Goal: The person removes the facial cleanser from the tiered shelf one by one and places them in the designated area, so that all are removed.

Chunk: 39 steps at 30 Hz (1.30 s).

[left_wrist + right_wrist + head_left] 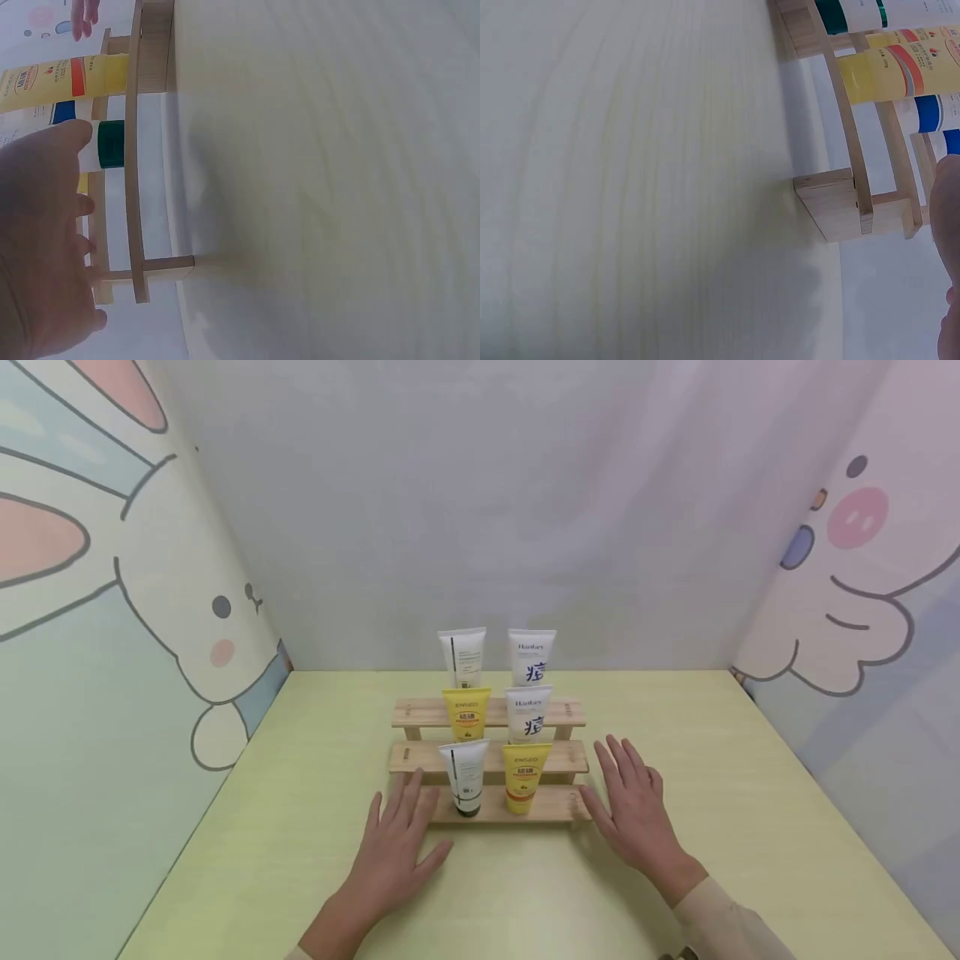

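A three-step wooden rack (558,804) stands on the table with two squeeze tubes upright on each step. On the bottom step are a white tube (467,772) with a dark green cap and a yellow tube (524,777). The middle step holds a yellow tube (467,713) and a white Hankey tube (528,713); at the top are a white tube (464,657) and another Hankey tube (531,657). My left hand (393,847), fingers spread, is at the rack's left end. Fingers extended, my right hand (637,814) is beside its right end. Neither hand holds anything.
The pale yellow table (315,727) reaches back to a plain light curtain (450,510). Printed side panels flank it, with a rabbit figure (187,585) on the left and a pig figure (840,585) on the right.
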{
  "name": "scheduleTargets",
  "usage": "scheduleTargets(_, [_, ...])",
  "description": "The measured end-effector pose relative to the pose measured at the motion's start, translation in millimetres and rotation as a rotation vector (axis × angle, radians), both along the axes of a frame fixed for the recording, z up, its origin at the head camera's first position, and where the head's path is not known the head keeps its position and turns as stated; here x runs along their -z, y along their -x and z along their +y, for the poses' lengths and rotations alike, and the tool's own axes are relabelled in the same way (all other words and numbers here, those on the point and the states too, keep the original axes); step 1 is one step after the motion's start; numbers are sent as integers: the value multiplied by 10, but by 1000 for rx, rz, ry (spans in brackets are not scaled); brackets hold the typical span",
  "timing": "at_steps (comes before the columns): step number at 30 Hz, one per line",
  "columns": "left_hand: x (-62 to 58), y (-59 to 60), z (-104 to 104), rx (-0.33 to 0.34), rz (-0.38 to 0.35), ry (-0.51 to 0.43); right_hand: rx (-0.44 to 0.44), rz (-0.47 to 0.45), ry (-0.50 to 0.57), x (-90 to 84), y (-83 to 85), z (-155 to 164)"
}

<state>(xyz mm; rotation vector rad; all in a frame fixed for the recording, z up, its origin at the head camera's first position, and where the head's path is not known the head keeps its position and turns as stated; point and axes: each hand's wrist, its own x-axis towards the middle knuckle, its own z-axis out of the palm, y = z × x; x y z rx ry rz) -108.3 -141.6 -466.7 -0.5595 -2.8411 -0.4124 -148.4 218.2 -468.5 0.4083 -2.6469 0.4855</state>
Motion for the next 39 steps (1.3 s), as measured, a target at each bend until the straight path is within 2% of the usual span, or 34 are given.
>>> scheduleTargets(6, [25,-21,8,6,-32,22,2,-8,-3,5,-1,14])
scheduleTargets(16, [68,-31,-34,12,-167,49,-6,11,12,-7,30,21])
scheduleTargets(25, [69,-35,-43,17,-235,35,-27,17,21,-73,101,9])
scheduleTargets(30, [76,-34,-33,16,-246,39,-52,27,42,-260,198,-16])
scheduleTargets(35, [108,-26,-24,16,-256,38,-111,86,85,-561,368,-67])
scheduleTargets(39, [144,-18,-15,15,-272,36,-164,95,139,-837,525,-147])
